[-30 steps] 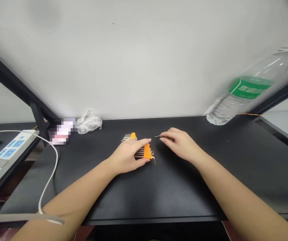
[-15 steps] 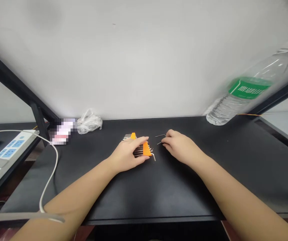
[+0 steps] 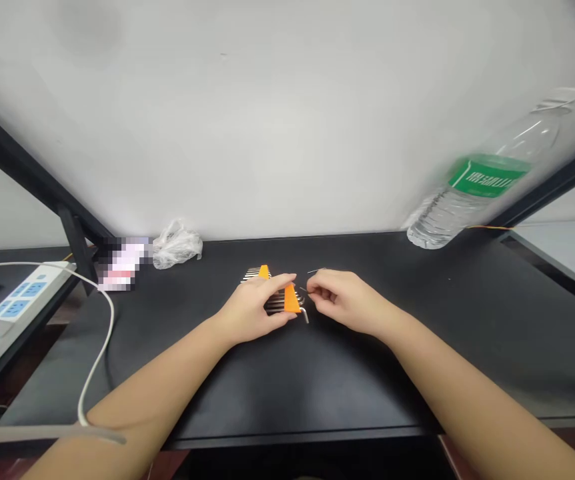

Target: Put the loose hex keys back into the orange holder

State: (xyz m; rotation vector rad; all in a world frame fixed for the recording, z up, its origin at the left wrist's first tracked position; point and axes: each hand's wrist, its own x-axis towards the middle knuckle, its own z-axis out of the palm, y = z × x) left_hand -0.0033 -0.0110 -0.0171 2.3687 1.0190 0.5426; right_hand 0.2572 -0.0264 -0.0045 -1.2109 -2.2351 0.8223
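An orange holder [image 3: 291, 299] with several silver hex keys lies on the black table, under my left hand [image 3: 255, 308]. My left thumb and fingers grip the holder from both sides. One bent key [image 3: 305, 314] sticks out at its right end. Just right of the holder, my right hand [image 3: 337, 298] pinches a thin hex key [image 3: 304, 289], whose tip points left toward the holder. Another thin key [image 3: 313, 271] lies on the table behind my right hand, partly hidden by it.
A large water bottle [image 3: 487, 175] with a green label stands at the back right. A crumpled plastic bag [image 3: 177, 245] and a blurred pink item [image 3: 125, 263] are at the back left. A power strip [image 3: 20, 301] and white cable [image 3: 110, 327] lie left.
My right hand has moved left and slightly nearer, bringing the thin key close to the holder. The other thin key stays behind on the table. My left hand keeps its grip.
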